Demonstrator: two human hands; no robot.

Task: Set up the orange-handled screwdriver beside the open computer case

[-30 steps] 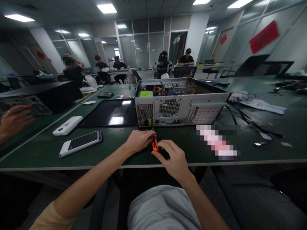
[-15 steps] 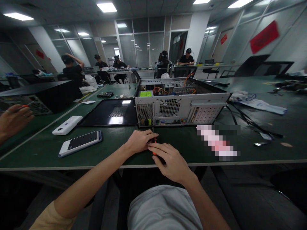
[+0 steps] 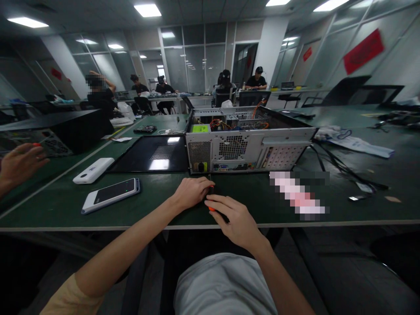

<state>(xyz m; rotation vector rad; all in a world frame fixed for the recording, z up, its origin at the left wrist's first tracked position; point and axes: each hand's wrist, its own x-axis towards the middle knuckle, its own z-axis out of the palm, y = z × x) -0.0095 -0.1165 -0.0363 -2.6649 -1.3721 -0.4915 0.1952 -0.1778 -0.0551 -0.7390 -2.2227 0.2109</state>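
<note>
A screwdriver [image 3: 211, 209] with a black and orange handle lies between my two hands at the front of the table, its thin shaft pointing toward the computer case. My left hand [image 3: 193, 192] is closed around its forward part, and the fingers hide much of it. At the orange rear end, the fingertips of my right hand [image 3: 234, 218] pinch the handle. Just beyond both hands stands the opened computer case [image 3: 249, 148] on its side, rear panel facing me; whether the shaft touches it I cannot tell.
Left of the case lies a black side panel [image 3: 151, 153]. Nearer are a white device [image 3: 93, 170] and a phone-like device [image 3: 111, 196]. Cables [image 3: 341, 168] and a white glove [image 3: 361, 144] lie to the right. At far left, another person's hand [image 3: 22, 164] is beside a black computer tower [image 3: 78, 129].
My right fingers have shifted slightly on the handle, and more of its dark middle shows between my hands. The case stays in place.
</note>
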